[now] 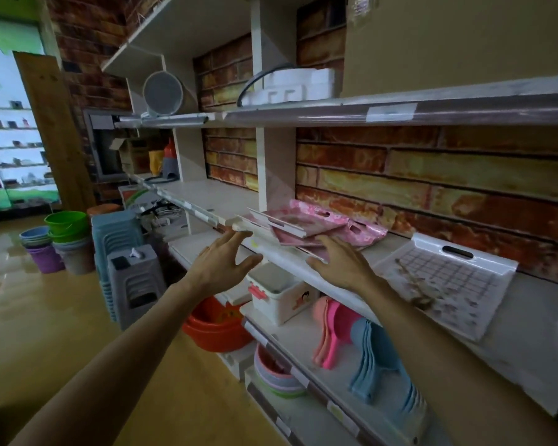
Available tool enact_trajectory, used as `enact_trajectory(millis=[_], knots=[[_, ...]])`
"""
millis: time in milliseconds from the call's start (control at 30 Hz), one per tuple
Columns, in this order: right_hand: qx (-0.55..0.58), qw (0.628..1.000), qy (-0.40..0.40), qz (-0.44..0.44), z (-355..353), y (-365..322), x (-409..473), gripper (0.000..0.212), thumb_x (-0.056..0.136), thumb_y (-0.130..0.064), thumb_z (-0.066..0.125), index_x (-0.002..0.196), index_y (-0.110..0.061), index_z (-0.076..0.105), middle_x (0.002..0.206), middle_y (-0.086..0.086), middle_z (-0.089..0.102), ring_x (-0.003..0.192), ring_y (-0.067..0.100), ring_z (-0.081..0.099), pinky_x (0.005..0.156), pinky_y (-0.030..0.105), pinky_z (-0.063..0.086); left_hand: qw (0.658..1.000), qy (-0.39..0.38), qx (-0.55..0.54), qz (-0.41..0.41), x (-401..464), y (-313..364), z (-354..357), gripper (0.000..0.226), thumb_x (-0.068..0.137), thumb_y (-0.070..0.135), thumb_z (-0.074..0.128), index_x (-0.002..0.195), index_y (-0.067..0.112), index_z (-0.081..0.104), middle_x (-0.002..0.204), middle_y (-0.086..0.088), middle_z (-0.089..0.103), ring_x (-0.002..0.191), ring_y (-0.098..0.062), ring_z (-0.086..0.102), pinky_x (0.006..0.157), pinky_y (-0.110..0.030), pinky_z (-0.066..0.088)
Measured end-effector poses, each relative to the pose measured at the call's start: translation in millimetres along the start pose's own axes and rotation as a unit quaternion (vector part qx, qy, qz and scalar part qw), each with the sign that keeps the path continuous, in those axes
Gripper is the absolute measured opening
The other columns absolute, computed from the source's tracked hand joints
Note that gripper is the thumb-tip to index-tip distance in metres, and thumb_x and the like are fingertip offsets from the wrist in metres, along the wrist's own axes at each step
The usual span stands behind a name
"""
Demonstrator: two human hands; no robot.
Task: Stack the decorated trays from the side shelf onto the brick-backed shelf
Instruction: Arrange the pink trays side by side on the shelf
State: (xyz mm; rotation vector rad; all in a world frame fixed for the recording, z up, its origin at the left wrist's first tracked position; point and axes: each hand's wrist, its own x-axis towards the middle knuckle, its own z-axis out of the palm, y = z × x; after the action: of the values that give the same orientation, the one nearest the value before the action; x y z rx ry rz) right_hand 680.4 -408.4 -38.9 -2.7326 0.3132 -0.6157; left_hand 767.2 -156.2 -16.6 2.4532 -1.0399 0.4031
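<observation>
A loose pile of pink decorated trays (306,222) lies on the white shelf (529,320) in front of the brick-patterned back wall. Their white edges jut over the shelf's front lip. To the right lies a white tray with a grid and flower print (448,281), flat on the same shelf. My left hand (221,263) hovers with fingers spread just left of and below the pink pile, holding nothing. My right hand (339,260) is spread open at the pile's near edge, its fingertips at the lowest tray's rim.
Below the shelf stand a white storage box (279,296), pink and blue scoops (368,346) and red basins (215,326). Stacked grey stools (126,268) and coloured buckets (63,239) fill the floor at left. A shelf above (400,112) carries a cardboard box.
</observation>
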Motion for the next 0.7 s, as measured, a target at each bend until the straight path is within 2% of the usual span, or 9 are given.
enact_trajectory(millis=[200, 367, 500, 700], knots=[[0.091, 0.994, 0.017, 0.051, 28.5, -5.7, 67.6, 0.044, 0.087, -0.047, 0.058, 0.126, -0.025, 0.053, 0.130, -0.004, 0.057, 0.112, 0.021, 0.059, 0.092, 0.042, 0.052, 0.997, 0.010, -0.076, 0.015, 67.6, -52.9, 6.0, 0.056, 0.094, 0.048, 0.052, 0.142, 0.021, 0.042, 0.144, -0.007, 0.045, 0.112, -0.020, 0.058, 0.099, -0.046, 0.049], [0.108, 0.989, 0.045, 0.093, 50.1, 2.6, 110.4, 0.051, 0.088, -0.049, 0.058, 0.130, -0.022, 0.051, 0.130, 0.001, 0.057, 0.112, 0.021, 0.057, 0.094, 0.042, 0.050, 0.989, 0.015, -0.147, 0.018, 111.7, -89.3, 27.2, 0.049, 0.094, 0.044, 0.055, 0.135, 0.019, 0.051, 0.136, -0.008, 0.052, 0.111, -0.022, 0.059, 0.092, -0.038, 0.052], [0.143, 0.978, 0.080, 0.132, 66.7, 16.1, 144.8, 0.047, 0.091, -0.042, 0.058, 0.130, -0.017, 0.051, 0.131, 0.005, 0.056, 0.108, 0.020, 0.057, 0.094, 0.041, 0.050, 0.990, 0.016, -0.116, 0.072, 144.9, -114.6, 48.9, 0.045, 0.094, 0.038, 0.057, 0.134, 0.018, 0.052, 0.133, -0.007, 0.056, 0.108, -0.021, 0.059, 0.086, -0.034, 0.051], [0.167, 0.963, 0.117, 0.176, 90.3, 42.7, 191.5, 0.037, 0.093, -0.035, 0.057, 0.124, -0.015, 0.055, 0.129, 0.006, 0.058, 0.111, 0.021, 0.056, 0.091, 0.032, 0.046, 0.983, 0.021, -0.117, 0.142, 194.7, -140.7, 76.7, 0.038, 0.094, 0.030, 0.058, 0.131, 0.017, 0.054, 0.131, -0.005, 0.058, 0.111, -0.020, 0.058, 0.087, -0.028, 0.045]])
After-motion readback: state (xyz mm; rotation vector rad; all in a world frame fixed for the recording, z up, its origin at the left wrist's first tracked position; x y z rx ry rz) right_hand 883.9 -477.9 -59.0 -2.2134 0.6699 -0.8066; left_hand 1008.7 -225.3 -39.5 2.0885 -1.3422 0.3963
